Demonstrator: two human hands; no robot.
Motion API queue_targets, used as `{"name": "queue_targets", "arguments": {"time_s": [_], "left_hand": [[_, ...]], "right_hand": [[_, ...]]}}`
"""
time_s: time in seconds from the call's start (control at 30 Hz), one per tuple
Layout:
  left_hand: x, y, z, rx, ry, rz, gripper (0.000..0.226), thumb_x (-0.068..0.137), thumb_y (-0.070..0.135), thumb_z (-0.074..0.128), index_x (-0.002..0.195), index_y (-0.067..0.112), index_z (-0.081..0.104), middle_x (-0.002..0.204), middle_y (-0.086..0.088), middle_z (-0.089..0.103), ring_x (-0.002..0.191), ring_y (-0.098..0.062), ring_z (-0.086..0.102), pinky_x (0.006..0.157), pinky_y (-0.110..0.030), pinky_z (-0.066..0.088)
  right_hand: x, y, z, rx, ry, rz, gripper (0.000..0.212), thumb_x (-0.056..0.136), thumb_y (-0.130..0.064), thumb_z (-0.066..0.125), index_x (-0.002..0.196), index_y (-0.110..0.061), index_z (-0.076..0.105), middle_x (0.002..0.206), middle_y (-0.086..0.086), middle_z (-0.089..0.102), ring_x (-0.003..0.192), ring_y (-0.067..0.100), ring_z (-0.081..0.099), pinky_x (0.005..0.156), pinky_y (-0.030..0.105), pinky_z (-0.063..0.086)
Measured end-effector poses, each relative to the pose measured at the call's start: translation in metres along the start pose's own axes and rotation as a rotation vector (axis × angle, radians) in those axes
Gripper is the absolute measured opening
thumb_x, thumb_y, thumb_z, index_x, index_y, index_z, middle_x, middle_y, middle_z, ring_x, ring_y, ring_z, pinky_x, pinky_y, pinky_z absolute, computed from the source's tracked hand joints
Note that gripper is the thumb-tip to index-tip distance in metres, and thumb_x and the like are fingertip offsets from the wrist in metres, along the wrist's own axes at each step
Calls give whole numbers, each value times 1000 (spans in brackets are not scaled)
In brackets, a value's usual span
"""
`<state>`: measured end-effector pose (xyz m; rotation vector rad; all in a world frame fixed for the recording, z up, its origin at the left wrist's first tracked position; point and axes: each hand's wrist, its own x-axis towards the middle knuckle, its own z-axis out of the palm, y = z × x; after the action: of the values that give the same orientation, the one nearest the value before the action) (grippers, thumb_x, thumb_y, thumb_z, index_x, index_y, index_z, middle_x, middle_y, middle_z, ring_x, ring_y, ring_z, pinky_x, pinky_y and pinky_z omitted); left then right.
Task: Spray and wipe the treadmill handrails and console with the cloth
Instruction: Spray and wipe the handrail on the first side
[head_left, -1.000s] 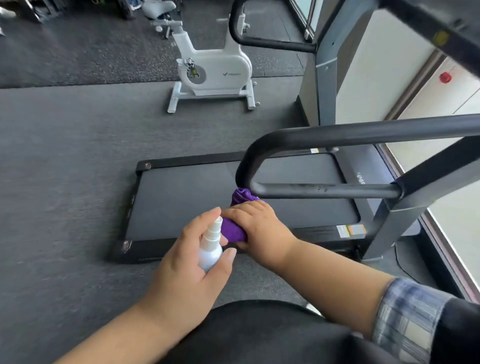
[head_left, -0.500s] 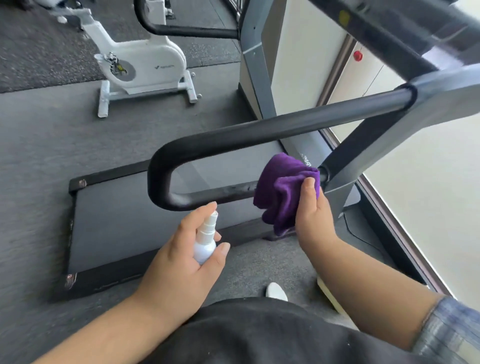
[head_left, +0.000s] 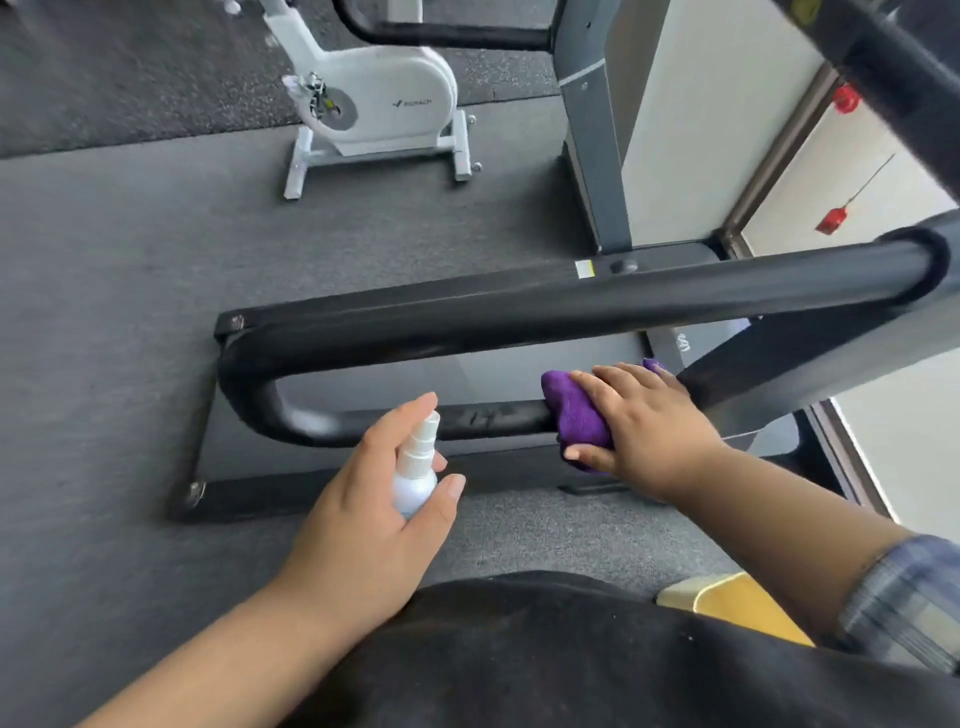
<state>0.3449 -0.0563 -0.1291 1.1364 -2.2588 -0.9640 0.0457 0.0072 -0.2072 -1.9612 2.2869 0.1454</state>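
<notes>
- Near the middle, a black looped handrail (head_left: 519, 312) of a treadmill crosses from left to right, its upper bar above its lower bar.
- Right hand (head_left: 649, 426) presses a bunched purple cloth (head_left: 574, 410) onto the lower bar, near where that bar meets the grey upright (head_left: 810, 374) on the right. Its fingers (head_left: 618, 376) lie over the top of the cloth, and the thumb curls under the near side, so the hand is gripping the cloth.
- Left hand (head_left: 374, 499) holds a small white spray bottle (head_left: 415, 467) just near of the lower bar, left of the cloth. Fingers wrap round the bottle's body; the forefinger rests on top of the nozzle.
- Below the rail lies the dark treadmill belt (head_left: 467, 374), on a grey gym floor (head_left: 114, 312).
- Far left of centre stands a white exercise bike (head_left: 384, 98).
- At the right edge, a plaid sleeve (head_left: 904, 597) covers the right forearm.
- Along the near edge, dark clothing fills the view, with a yellow object (head_left: 737, 608) beside it that I cannot identify.
</notes>
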Motion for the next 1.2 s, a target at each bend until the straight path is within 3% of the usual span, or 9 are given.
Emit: {"name": "queue_targets", "arguments": {"time_s": [0.2,0.3,0.47,0.57,0.7,0.87,0.97,1.1,1.2], "left_hand": [[-2,7,13,36,128,-122,62,87,42,64,126,75,29,108,25,59,103,3,57,79,-4,41],[-12,11,11,51,170,-199,61,85,45,63,125,75,29,109,25,59,102,3,58,78,-13,40],[-34,13,12,89,210,-304,61,81,49,60,120,79,26,108,27,59,102,5,57,77,-16,40],[-40,17,13,105,227,-325,65,81,43,63,118,81,26,105,27,60,101,5,57,77,-15,40],[-43,24,17,90,231,-321,64,81,44,61,119,81,25,107,29,58,101,3,58,77,-15,42],[-43,24,24,63,223,-335,66,83,42,63,119,81,24,109,34,55,101,8,56,80,0,36],[-46,19,17,50,228,-350,62,82,49,60,121,80,24,111,35,55,103,9,55,81,1,35],[-54,4,2,84,233,-384,58,79,56,55,121,81,23,112,37,54,101,10,56,73,-10,42],[-59,-6,-10,78,238,-390,58,77,57,54,120,81,24,108,32,57,99,6,57,77,-18,41]], "right_hand": [[39,-19,2,-19,39,-188,87,80,-85,37,143,-24,35,127,-2,61,114,25,60,94,40,45],[56,-53,-3,9,60,-285,81,81,-81,42,137,-22,39,119,0,65,105,28,64,84,41,50],[87,-151,-15,76,121,-382,62,86,-66,56,121,-15,45,109,7,64,95,31,64,73,40,44],[100,-190,-23,95,116,-438,66,89,-49,58,137,-10,35,118,12,60,102,33,61,72,41,40],[101,-177,-26,85,79,-503,91,92,-55,54,158,-21,2,126,14,55,109,35,58,71,42,38],[81,-111,-20,114,6,-379,86,79,-74,60,143,-26,29,113,6,61,101,31,62,77,42,52],[68,-84,-10,117,61,-344,86,74,-77,62,139,-28,33,111,2,63,99,30,62,77,42,53],[77,-107,-5,73,189,-345,76,75,-78,58,127,-24,43,100,0,64,89,28,64,66,37,46],[91,-152,-5,78,233,-386,75,80,-76,56,129,-20,43,103,2,64,90,28,64,68,38,44]]}}
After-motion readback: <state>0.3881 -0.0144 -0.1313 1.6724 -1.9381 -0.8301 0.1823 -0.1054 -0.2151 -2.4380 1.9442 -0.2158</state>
